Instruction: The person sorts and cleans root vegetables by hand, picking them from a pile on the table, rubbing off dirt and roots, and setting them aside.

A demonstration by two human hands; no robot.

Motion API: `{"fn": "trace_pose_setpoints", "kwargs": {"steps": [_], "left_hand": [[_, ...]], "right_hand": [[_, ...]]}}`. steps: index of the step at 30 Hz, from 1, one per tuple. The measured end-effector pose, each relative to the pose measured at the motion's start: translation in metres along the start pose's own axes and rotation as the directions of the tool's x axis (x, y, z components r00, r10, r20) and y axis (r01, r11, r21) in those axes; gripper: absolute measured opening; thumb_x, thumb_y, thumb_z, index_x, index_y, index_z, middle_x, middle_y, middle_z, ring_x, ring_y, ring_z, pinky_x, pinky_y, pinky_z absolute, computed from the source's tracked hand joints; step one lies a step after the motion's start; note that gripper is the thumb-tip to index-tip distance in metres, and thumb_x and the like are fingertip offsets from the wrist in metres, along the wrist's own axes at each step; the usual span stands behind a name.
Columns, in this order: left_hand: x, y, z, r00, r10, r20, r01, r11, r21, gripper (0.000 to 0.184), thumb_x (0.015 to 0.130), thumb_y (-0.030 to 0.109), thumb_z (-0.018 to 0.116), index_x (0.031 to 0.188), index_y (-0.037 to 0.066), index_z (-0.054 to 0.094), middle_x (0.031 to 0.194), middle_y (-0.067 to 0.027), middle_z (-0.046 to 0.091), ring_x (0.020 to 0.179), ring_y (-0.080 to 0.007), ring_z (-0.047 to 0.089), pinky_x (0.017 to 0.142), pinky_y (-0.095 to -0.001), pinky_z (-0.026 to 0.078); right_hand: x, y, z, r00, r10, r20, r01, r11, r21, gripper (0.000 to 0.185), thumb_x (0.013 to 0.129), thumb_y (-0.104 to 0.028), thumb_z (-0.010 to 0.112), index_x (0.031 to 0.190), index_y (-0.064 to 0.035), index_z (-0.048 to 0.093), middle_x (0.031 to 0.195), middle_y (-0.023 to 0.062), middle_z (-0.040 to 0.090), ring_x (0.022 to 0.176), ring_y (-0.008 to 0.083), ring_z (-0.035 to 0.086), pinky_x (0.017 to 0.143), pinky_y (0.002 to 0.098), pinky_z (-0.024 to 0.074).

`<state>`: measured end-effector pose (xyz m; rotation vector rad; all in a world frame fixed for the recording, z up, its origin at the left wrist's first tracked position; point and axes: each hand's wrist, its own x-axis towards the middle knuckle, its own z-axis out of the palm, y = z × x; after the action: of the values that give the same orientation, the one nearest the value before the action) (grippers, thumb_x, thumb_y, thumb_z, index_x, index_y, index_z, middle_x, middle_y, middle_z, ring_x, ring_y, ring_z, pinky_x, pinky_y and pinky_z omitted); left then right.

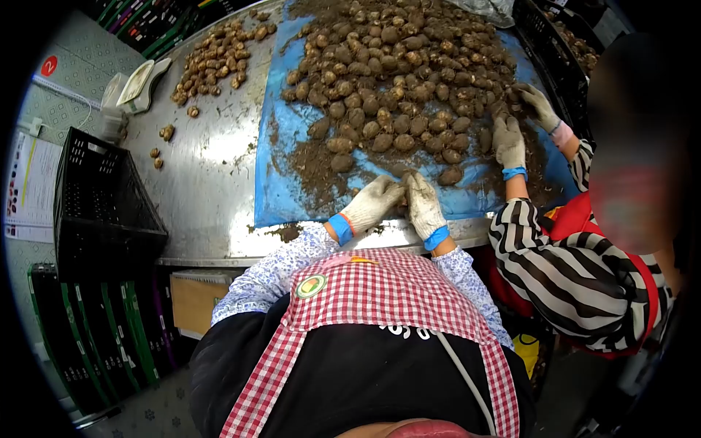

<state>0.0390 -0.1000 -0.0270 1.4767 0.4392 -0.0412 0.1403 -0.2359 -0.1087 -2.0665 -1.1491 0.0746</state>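
My left hand (374,201) and my right hand (423,206), both in soiled white knit gloves with blue bands at the wrists, meet at the near edge of the blue sheet (274,175). Their fingers are closed around a small brown taro (399,171), mostly hidden by the gloves. Just beyond lies a big heap of soil-covered taros (387,80). Loose dark soil (318,171) is scattered around the heap's near side.
A co-worker's gloved hands (509,142) touch the heap's right side. Cleaner taros (219,58) lie on the metal table (212,175) at far left, near a white scale (140,86). A black crate (102,197) stands left; another crate (548,55) borders the heap at right.
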Motion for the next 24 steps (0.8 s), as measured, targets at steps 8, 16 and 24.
{"fn": "trace_pose_setpoints", "kwargs": {"steps": [8,16,24], "left_hand": [[-0.032,-0.013,-0.024,0.962,-0.204,-0.179,0.079,0.843,-0.532,0.024,0.096,0.025,0.054,0.109,0.004,0.052,0.083,-0.0054,0.061,0.059,-0.0127,0.055,0.049,-0.0272,0.047],[0.021,-0.013,-0.073,0.878,-0.326,-0.35,0.184,0.905,-0.383,0.039,0.096,0.037,0.05,0.118,0.006,0.054,0.082,-0.0109,0.062,0.056,-0.0189,0.057,0.052,-0.0353,0.052],[0.089,0.102,-0.039,0.911,0.342,-0.23,-0.398,0.876,-0.272,0.042,0.098,0.032,0.049,0.128,0.002,0.05,0.103,-0.0126,0.063,0.063,-0.0171,0.062,0.057,-0.0324,0.054]], "right_hand": [[0.022,-0.077,-0.032,0.849,0.323,0.419,-0.516,0.681,0.52,0.037,0.098,-0.028,0.046,0.126,-0.0044,0.049,0.085,0.009,0.063,0.066,0.0122,0.057,0.057,0.0262,0.0469],[0.057,-0.064,-0.033,0.711,0.448,0.542,-0.681,0.249,0.689,0.041,0.096,-0.023,0.053,0.131,-0.0023,0.047,0.101,0.0157,0.067,0.079,0.0198,0.065,0.065,0.0285,0.0561],[0.142,-0.028,-0.09,0.908,0.391,-0.149,0.04,0.271,0.962,0.034,0.096,-0.018,0.055,0.126,-0.002,0.05,0.119,0.0121,0.06,0.107,0.0223,0.061,0.094,0.0355,0.0499]]}}
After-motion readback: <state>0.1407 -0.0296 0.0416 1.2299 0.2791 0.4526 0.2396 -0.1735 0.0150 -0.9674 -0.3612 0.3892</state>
